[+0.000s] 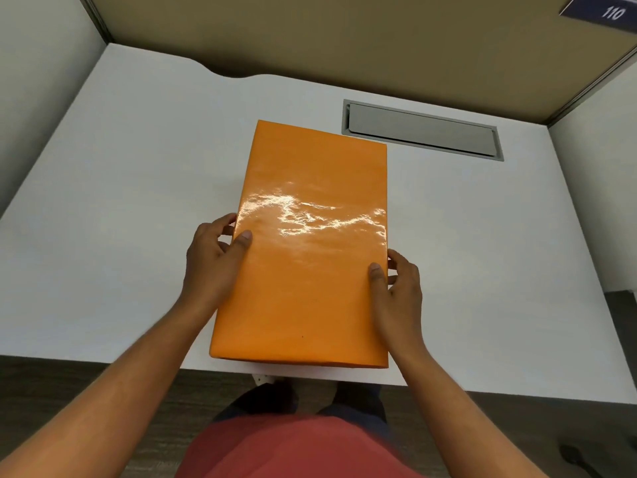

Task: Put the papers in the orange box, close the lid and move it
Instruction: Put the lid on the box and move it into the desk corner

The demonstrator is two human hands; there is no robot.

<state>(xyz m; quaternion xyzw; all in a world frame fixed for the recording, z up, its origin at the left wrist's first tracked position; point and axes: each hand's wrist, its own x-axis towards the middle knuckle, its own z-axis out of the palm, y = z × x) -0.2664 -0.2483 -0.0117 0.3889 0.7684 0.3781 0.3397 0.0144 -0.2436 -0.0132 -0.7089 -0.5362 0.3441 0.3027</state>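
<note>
A glossy orange box (310,243) with its lid shut lies lengthwise on the white desk (120,201), its near end at the desk's front edge. My left hand (215,257) grips its left side, thumb on the lid and fingers down the wall. On the opposite side my right hand (396,288) holds it the same way, thumb on top. No papers are visible; the inside of the box is hidden.
A grey metal cable hatch (422,131) is set into the desk just behind and right of the box. Tan partition walls (310,36) close the desk at the back and both sides. A dark floor (86,391) lies below the front edge.
</note>
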